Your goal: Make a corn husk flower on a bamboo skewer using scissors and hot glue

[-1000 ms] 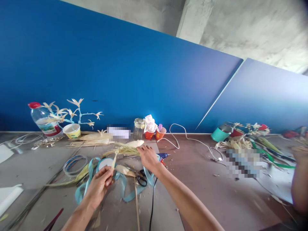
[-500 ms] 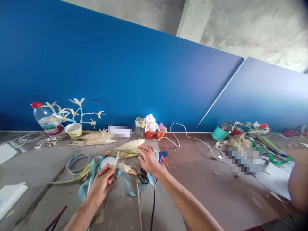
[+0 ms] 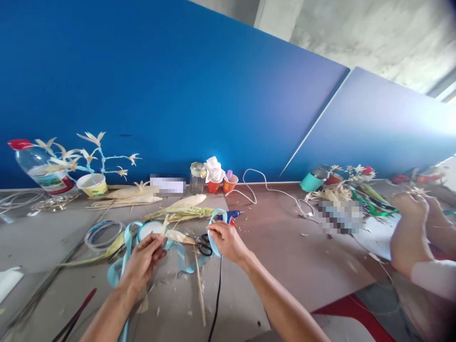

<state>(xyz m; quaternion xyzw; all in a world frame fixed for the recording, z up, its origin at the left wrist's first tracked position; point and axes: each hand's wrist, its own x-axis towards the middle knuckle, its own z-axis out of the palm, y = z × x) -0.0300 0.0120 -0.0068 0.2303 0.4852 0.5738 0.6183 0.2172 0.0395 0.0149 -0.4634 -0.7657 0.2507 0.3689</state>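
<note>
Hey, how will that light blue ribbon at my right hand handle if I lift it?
Probably floppy: the light blue ribbon bends in loose loops over the table. It looks thin, so likely light. It might snag, since it runs close by the scissors.

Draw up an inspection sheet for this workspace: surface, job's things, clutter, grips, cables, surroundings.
Surface: table, with scraps scattered on it.
Job's things: husk strip, tip up in the left grip; ribbon, looped at the right grip.
Clutter: husks, scissors and glue gun around the grips; bottle, yellow cup and jar along the back.
Grips: left grip pinches the husk strip; right grip appears to pinch the ribbon.
Cables: black cord below the right grip; white cable curling across the table's back.
Surroundings: blue panel behind; another person's arm at right; some items pixelated, unreadable.
</note>
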